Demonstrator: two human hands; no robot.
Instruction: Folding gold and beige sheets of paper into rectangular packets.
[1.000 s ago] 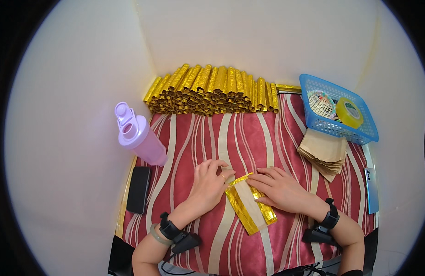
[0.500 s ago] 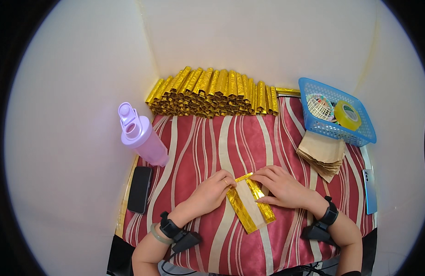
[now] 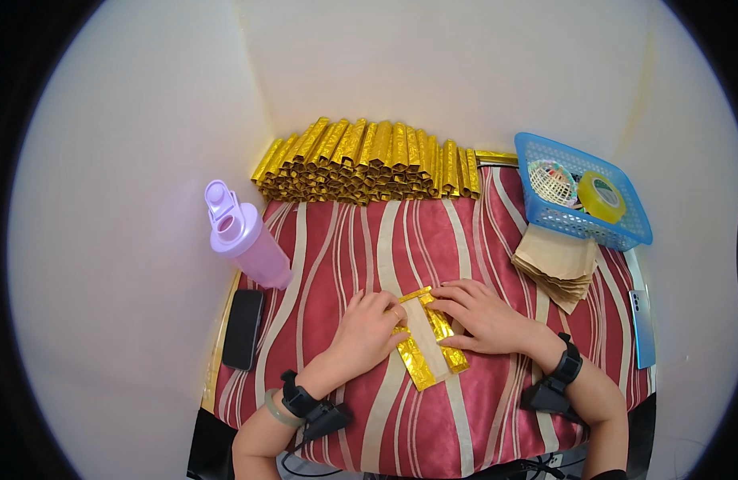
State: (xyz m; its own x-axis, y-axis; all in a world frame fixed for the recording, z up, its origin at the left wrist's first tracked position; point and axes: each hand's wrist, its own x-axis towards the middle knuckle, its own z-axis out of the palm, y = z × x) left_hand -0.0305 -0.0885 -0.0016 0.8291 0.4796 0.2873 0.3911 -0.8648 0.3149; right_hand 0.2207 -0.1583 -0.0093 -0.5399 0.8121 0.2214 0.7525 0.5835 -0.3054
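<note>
A sheet of gold foil paper (image 3: 422,340) lies tilted on the striped cloth. Its long sides are folded inward, leaving a pale strip down the middle, and a narrow gold band crosses its far end. My left hand (image 3: 370,326) holds the left fold, its fingers bent over the edge and the thumb lower down. On the right fold is my right hand (image 3: 487,318), fingertips near the far corner and thumb further down the same side. What lies under the fingers is hidden.
Many gold paper tubes (image 3: 361,160) are stacked at the back. A blue basket (image 3: 557,224) holds tape (image 3: 602,198); brown paper sheets (image 3: 557,268) lie before it. A purple bottle (image 3: 253,248) and black phone (image 3: 243,330) are left, a blue phone (image 3: 642,328) right.
The gold foil paper has shifted slightly away from me, and both hands have gone with it. My left hand now covers more of the left fold, with its fingers further over the paper.
</note>
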